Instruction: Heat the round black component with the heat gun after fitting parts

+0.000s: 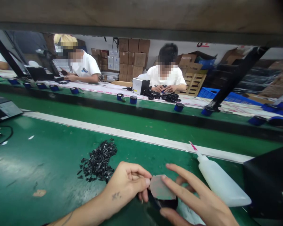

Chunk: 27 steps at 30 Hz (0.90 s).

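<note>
Left hand (128,182): near centre, thumb and forefinger pinched together on the left edge of a thin grey sheet (160,188).
Right hand (198,201): near right, fingers spread apart; forefinger tip rests on the sheet's right edge, nothing clamped.
Grey sheet: held flat between both hands, just above a round black part (166,204) that sits on the green table (37,163).
Black part: mostly hidden under the sheet and fingers; shape unclear.
Small black pieces (97,161): loose heap on the table, just left of and beyond the left hand.
White squeeze bottle (220,182): lying tilted, right of the hands, pink-tipped nozzle pointing far-left.
Far side: two people in white shirts seated across the belt, hands on their own work; blue round cups (133,99) spaced along the far belt; cardboard boxes (133,55) stacked behind.
Far left: dark device (3,110) with cable.
</note>
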Motion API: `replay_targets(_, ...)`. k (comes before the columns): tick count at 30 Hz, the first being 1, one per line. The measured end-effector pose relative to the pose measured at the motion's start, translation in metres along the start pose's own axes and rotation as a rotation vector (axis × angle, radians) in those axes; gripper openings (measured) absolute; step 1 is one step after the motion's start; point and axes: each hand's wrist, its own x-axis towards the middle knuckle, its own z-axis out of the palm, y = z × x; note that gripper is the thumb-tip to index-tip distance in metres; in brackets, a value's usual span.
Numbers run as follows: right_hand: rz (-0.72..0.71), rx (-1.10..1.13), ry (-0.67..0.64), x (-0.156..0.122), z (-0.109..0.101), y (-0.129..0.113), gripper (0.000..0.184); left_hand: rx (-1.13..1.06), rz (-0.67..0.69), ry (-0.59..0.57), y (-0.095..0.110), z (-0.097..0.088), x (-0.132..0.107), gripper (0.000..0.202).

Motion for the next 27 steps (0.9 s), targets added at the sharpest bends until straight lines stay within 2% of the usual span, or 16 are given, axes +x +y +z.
replay_targets(2,-0.201,-0.095,-0.083,0.008,-0.011,0.009,0.022,0.021,-0.002,-0.003,0.004,0.000,0.001,0.033)
replay_targets(5,-0.221,-0.008,-0.187,0.014,-0.016,0.014,0.018,0.034,0.023,-0.016,0.007,0.003,0.002,0.033)
replay_targets(7,-0.170,0.074,-0.154,0.013,-0.012,0.016,0.016,0.030,0.040,-0.012,0.008,0.006,0.003,0.035)
replay_targets(10,-0.065,0.130,0.004,0.007,-0.003,0.019,0.019,0.005,0.057,0.025,0.004,0.007,0.004,0.042)
replay_targets(11,-0.013,0.148,0.057,0.005,0.000,0.021,0.020,0.027,0.081,0.029,0.003,0.008,0.004,0.038)
replay_targets(14,0.177,0.230,0.122,0.001,0.006,0.023,0.017,0.233,0.247,0.013,-0.002,0.009,0.006,0.008)
replay_targets(16,0.285,0.324,0.140,0.001,0.008,0.022,0.014,0.393,0.373,0.009,-0.003,0.010,0.007,0.011)
replay_targets(18,0.389,0.423,0.121,0.001,0.008,0.020,0.013,0.499,0.434,0.019,-0.003,0.012,0.011,0.016)
replay_targets(21,0.514,0.552,0.051,0.001,0.006,0.018,0.013,0.544,0.374,0.009,0.001,0.010,0.022,0.015)
replay_targets(24,0.513,0.639,-0.003,0.002,0.003,0.019,0.015,0.568,0.276,-0.025,0.010,0.004,0.041,0.003)
replay_targets(27,0.400,0.660,-0.024,0.003,-0.002,0.021,0.017,0.614,0.207,-0.167,0.025,-0.001,0.061,0.031)
